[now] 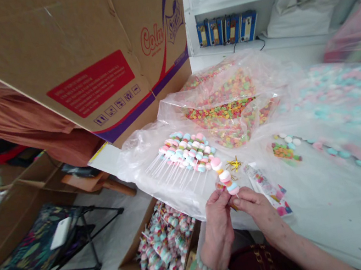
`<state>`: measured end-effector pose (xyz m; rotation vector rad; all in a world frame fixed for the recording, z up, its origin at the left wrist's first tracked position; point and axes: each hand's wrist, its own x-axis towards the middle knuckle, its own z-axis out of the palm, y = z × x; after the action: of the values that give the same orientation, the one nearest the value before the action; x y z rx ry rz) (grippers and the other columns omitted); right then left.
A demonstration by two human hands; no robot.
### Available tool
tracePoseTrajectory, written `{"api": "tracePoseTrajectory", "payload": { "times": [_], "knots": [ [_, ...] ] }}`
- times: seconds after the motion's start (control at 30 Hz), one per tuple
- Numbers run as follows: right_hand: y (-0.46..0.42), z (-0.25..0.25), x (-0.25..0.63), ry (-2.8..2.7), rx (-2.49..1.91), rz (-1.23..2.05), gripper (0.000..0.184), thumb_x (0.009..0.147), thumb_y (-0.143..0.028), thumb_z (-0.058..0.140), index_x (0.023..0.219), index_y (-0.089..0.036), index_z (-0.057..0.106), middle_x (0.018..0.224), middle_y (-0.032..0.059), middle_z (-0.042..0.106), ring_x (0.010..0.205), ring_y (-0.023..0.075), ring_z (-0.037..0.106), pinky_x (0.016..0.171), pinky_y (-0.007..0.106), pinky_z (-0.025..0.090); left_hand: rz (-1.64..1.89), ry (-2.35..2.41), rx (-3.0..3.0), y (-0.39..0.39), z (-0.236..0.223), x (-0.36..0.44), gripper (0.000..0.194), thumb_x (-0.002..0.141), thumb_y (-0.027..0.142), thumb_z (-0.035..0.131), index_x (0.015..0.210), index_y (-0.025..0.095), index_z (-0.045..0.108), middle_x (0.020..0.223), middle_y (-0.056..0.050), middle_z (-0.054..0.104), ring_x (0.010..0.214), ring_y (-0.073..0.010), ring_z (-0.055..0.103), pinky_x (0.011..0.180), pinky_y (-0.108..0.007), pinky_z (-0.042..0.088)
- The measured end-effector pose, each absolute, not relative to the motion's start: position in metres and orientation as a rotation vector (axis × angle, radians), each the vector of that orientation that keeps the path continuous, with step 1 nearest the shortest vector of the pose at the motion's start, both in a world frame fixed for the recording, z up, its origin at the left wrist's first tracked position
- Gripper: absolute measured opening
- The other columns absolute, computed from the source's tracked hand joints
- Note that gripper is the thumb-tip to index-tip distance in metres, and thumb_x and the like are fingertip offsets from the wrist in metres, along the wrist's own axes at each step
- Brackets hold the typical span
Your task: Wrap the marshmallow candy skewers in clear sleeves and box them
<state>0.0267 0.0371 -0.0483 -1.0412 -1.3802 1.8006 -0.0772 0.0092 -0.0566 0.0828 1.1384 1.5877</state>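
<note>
Between my two hands a candy skewer (224, 175) of pink, white and blue marshmallows with gummy rings stands tilted up. Both hands grip it at its lower end. My left hand (218, 214), with a green bangle and beads on the wrist, is closed beside the lowest marshmallow. My right hand (258, 207) pinches close by, thumb towards the stick. Fingers hide most of the stick. Just beyond lie gold twist ties (234, 164). Printed clear bags (267, 188) rest right of my right hand. A row of finished-looking marshmallow skewers (186, 151) lies to the left, sticks towards me.
A large bag of gummy rings (228, 108) sits at the back. Blue and pink marshmallows (347, 91) spread to the right, beside a small gummy pile (283, 152). A tall cardboard box (87, 44) stands left; a carton of wrapped skewers (167, 244) is below the table edge.
</note>
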Motion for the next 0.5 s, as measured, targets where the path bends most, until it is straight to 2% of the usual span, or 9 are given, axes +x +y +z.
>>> {"api": "tracePoseTrajectory", "payload": {
  "times": [0.1,0.27,0.37,0.5],
  "knots": [
    [0.040,-0.051,0.029,-1.354,-1.115,1.778,0.024,0.078,-0.037,0.061,0.065,-0.017,0.063,0.069,-0.0007,0.052,0.071,0.0153,0.046,0.065,0.026,0.036,1.506,1.100,0.077,0.009,-0.051,-0.077,0.027,0.060,0.031,0.081,0.078,0.013,0.072,0.071,-0.004,0.066,0.066,-0.0115,0.056,0.064,-0.022,0.044],
    [0.046,-0.056,0.032,-1.458,-1.132,1.775,0.028,0.079,-0.039,0.060,0.062,-0.016,0.060,0.065,-0.0013,0.048,0.065,0.0140,0.044,0.060,0.025,0.033,1.357,1.107,0.131,0.006,-0.049,-0.087,0.034,0.065,0.037,0.078,0.084,0.010,0.071,0.075,-0.008,0.068,0.061,-0.0128,0.057,0.057,-0.023,0.046],
    [0.051,-0.053,0.034,-1.579,-1.131,1.700,0.028,0.082,-0.038,0.056,0.065,-0.017,0.063,0.069,0.0001,0.052,0.067,0.0150,0.047,0.061,0.025,0.036,1.369,1.078,0.111,0.007,-0.049,-0.096,0.028,0.068,0.032,0.077,0.083,0.008,0.070,0.076,-0.009,0.068,0.063,-0.0137,0.059,0.057,-0.023,0.048],
    [0.059,-0.039,0.049,-1.786,-1.150,1.390,0.026,0.084,-0.037,0.053,0.073,-0.019,0.069,0.081,0.0033,0.061,0.078,0.0185,0.054,0.072,0.029,0.040,1.523,1.063,-0.142,0.014,-0.040,-0.114,0.008,0.080,0.018,0.065,0.079,0.010,0.066,0.075,-0.007,0.067,0.067,-0.0166,0.064,0.065,-0.030,0.055]
  ]
}}
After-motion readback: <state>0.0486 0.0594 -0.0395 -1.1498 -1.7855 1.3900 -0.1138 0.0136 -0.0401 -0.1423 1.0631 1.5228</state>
